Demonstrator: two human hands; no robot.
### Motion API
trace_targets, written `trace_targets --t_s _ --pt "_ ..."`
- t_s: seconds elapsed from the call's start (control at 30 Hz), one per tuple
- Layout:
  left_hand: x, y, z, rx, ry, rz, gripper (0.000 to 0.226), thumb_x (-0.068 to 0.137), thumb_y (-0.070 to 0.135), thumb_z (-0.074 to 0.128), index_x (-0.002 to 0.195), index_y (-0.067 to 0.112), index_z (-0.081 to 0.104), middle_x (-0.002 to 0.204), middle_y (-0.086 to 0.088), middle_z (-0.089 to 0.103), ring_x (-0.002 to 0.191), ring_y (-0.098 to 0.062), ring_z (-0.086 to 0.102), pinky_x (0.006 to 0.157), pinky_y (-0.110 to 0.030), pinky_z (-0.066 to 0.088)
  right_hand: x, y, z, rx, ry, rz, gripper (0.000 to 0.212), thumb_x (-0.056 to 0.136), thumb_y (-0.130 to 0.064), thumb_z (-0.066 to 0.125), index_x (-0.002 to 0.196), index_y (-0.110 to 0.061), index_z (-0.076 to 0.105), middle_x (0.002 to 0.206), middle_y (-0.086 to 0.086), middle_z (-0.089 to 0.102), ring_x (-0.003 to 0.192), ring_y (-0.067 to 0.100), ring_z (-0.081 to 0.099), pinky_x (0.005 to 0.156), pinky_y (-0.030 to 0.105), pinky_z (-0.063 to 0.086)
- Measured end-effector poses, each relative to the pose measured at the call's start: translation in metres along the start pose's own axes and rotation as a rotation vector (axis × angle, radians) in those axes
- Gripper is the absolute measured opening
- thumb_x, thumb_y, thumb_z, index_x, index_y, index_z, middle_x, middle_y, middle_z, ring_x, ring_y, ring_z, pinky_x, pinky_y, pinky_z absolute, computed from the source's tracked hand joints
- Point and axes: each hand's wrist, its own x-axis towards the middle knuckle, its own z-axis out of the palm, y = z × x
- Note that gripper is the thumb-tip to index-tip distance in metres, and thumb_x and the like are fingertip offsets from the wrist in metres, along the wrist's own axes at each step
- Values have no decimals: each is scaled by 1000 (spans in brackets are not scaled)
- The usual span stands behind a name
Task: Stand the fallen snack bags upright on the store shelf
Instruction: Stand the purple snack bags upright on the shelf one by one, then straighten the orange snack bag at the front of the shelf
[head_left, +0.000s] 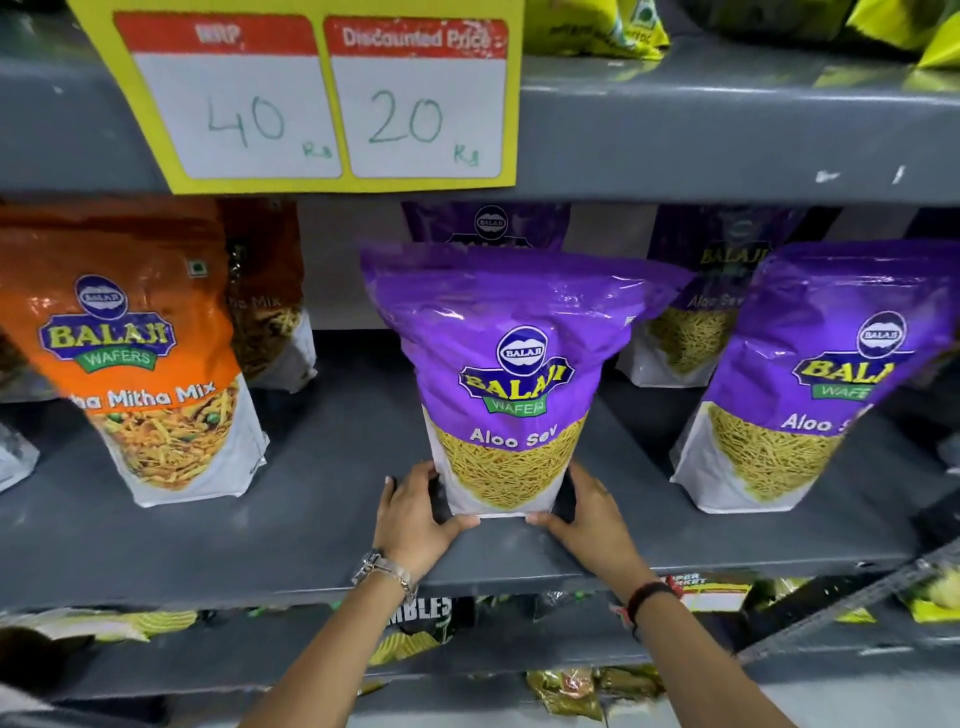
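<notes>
A purple Aloo Sev bag (511, 364) stands upright in the middle of the grey shelf (322, 519), near its front edge. My left hand (415, 514) grips the bag's lower left corner and my right hand (587, 514) grips its lower right corner, thumbs at the base. Another purple Aloo Sev bag (810, 384) stands upright to the right. An orange Mitha Mix bag (145, 358) stands upright to the left. More bags stand behind each of them.
A yellow price card (317, 98) hangs from the shelf above. Yellow-green bags (613, 26) sit on the upper shelf. The shelf below holds dark and yellow snack packs (415, 629). Bare shelf lies between the bags.
</notes>
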Motion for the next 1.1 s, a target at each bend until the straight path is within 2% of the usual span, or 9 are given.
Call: trace_targets --t_s 0.23,0.43,0.53,0.63,0.73,0.8,0.9,1.0,1.1 --pt "-1 -2 1 -11 -2 10 68 63 38 75 117 11 43 124 -3 59 119 -22 50 115 -39 10 -1 1 -2 29 -7 -19 67 66 -16 76 125 -18 44 124 7 60 114 24 52 84 25 37" --pt "-5 2 -4 -17 -36 29 69 70 37 71 125 13 37 131 -5 54 123 -25 47 115 -42 14 -7 2 -3 103 0 -15 77 58 -20 81 125 -23 41 122 -3 57 117 18 51 93 30 41" --pt "-14 1 -8 -187 -30 20 77 71 28 71 134 15 28 142 -5 42 131 -25 38 116 -42 20 -28 -6 0 114 199 -3 84 62 -26 80 132 -16 34 135 3 47 126 17 40 106 28 32" --pt "-33 -6 -19 -309 95 6 77 74 39 66 136 16 27 146 -3 34 135 -20 30 116 -41 21 -55 -29 12 18 357 -195 52 78 -33 61 123 -16 41 120 -1 47 115 13 39 99 8 23" --pt "-49 -27 -44 -272 265 -5 93 68 76 38 133 10 34 138 2 37 131 -16 30 113 -34 23 -65 -53 45 2 209 -348 34 86 -28 42 118 -16 43 116 4 53 114 12 39 101 3 19" --pt "-55 -49 -68 -250 384 -56 81 75 64 44 133 9 34 138 -6 42 130 -23 36 108 -35 30 -55 -68 72 25 43 -368 35 88 -27 37 121 -19 41 122 8 53 119 10 38 105 4 18" --pt "-55 -90 -111 -197 504 -132 65 78 17 65 133 5 33 139 -18 42 127 -33 40 102 -37 34 -30 -94 115 53 -87 -304 43 89 -27 40 130 -14 37 132 14 48 128 21 38 108 14 21" --pt "-47 -138 -152 -144 501 -181 76 73 10 70 134 0 28 144 -22 32 134 -35 30 111 -50 29 -5 -120 162 98 -187 -148 57 88 -21 53 137 -8 27 145 14 33 138 25 26 111 26 18" --pt "-31 -177 -184 -160 346 -228 93 69 15 74 139 2 14 151 -16 19 140 -29 17 114 -40 17 15 -146 199 60 -218 -96 79 80 -29 64 140 -9 16 152 12 21 141 24 18 114 29 15"
